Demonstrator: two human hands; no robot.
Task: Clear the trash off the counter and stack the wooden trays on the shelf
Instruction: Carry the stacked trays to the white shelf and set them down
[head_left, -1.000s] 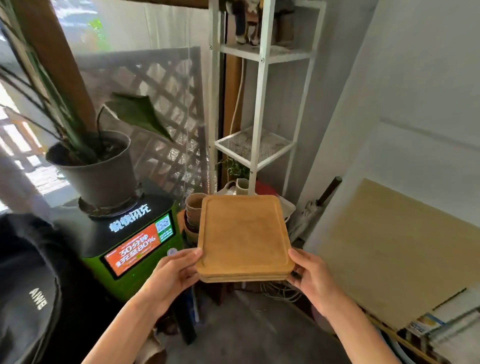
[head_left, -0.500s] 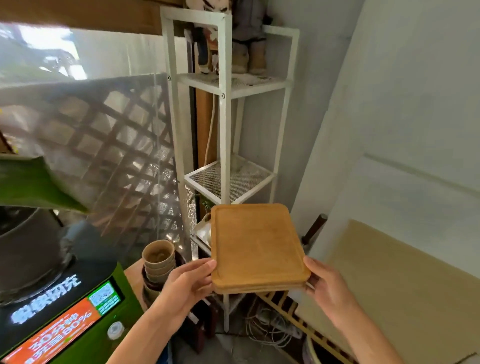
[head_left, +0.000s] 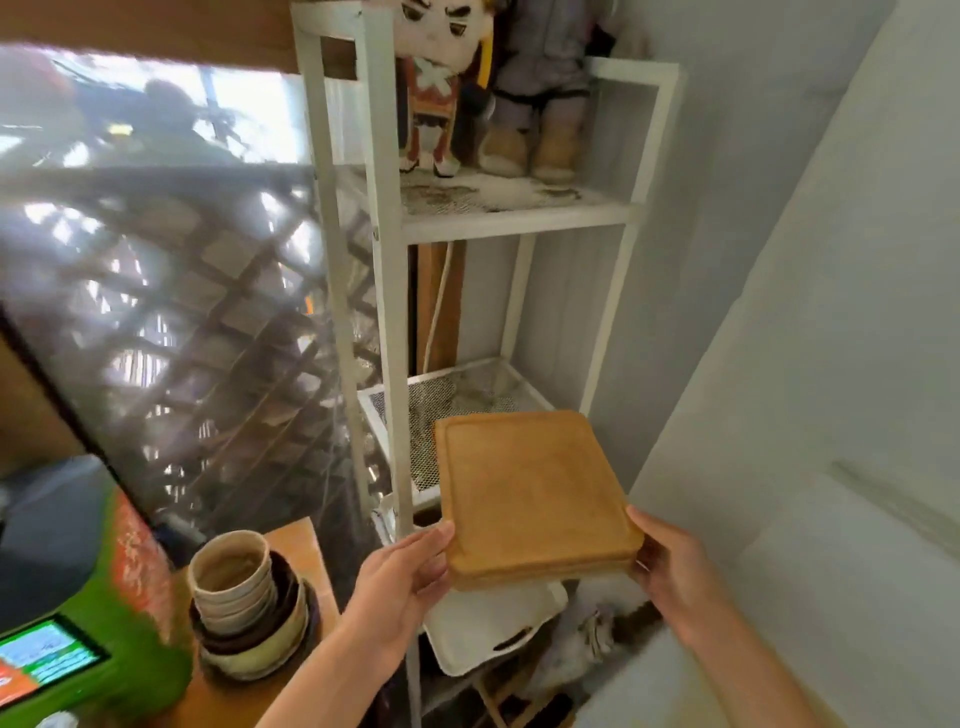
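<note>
A: Where are the wooden trays (head_left: 532, 493)?

B: Lower centre of the frame, stacked, in front of the white shelf unit's (head_left: 387, 291) mesh middle shelf (head_left: 467, 395).

A: Grip?

B: The left hand (head_left: 400, 577) clasps the near-left corner; the right hand (head_left: 670, 569) clasps the near-right corner. Stacked bowls (head_left: 244, 608) sit lower left.
</note>
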